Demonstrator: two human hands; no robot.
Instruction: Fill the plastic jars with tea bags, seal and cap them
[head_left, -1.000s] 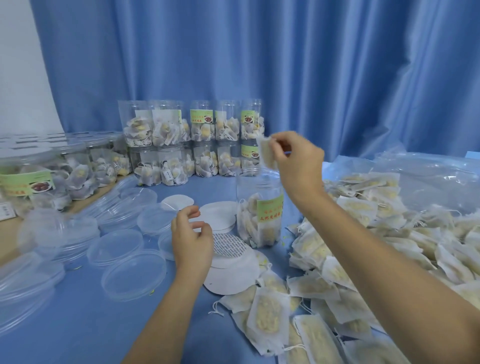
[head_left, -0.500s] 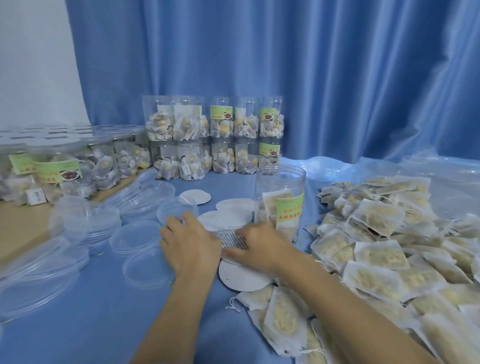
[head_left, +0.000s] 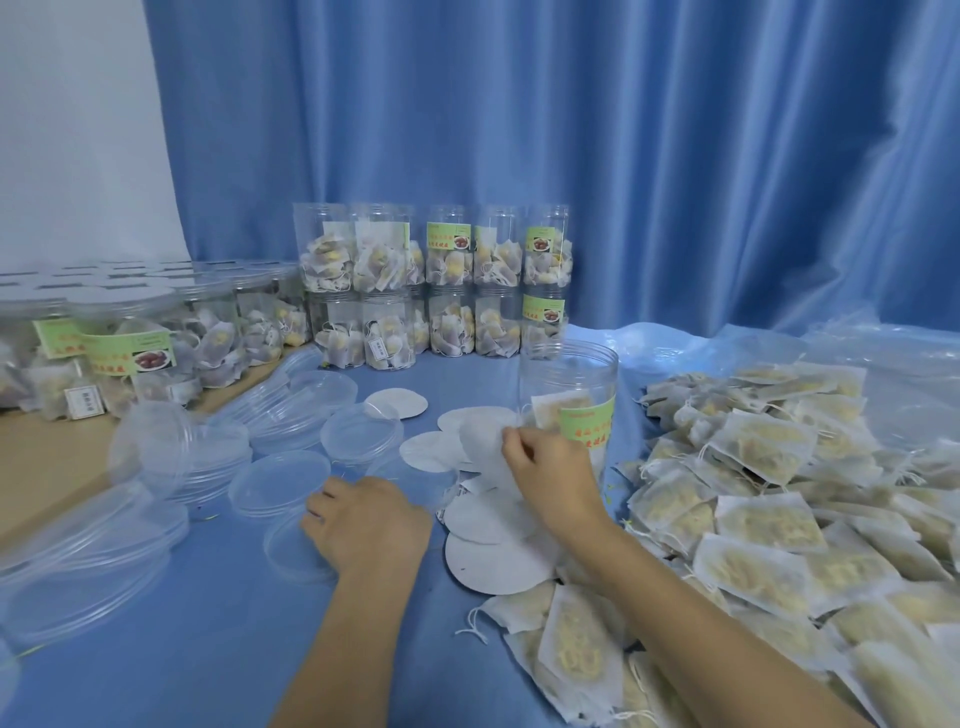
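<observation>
An open plastic jar (head_left: 569, 384) with a green label stands mid-table, tea bags in its lower half. Just in front of it my right hand (head_left: 550, 467) pinches a white round seal disc (head_left: 480, 441) by its edge, lifted off the loose stack of seal discs (head_left: 498, 556). My left hand (head_left: 363, 519) lies to the left of that stack, its fingers curled down onto a clear lid (head_left: 296, 551) on the blue cloth.
Loose tea bags (head_left: 753, 493) are heaped across the right side and near edge. Several clear lids (head_left: 280, 483) lie scattered at left. Filled jars (head_left: 431, 291) are stacked two high at the back, and capped jars (head_left: 130, 348) stand at far left.
My right hand dropped from above the jar to the seal stack and now lifts one disc. My left hand moved left from the stack onto a clear lid.
</observation>
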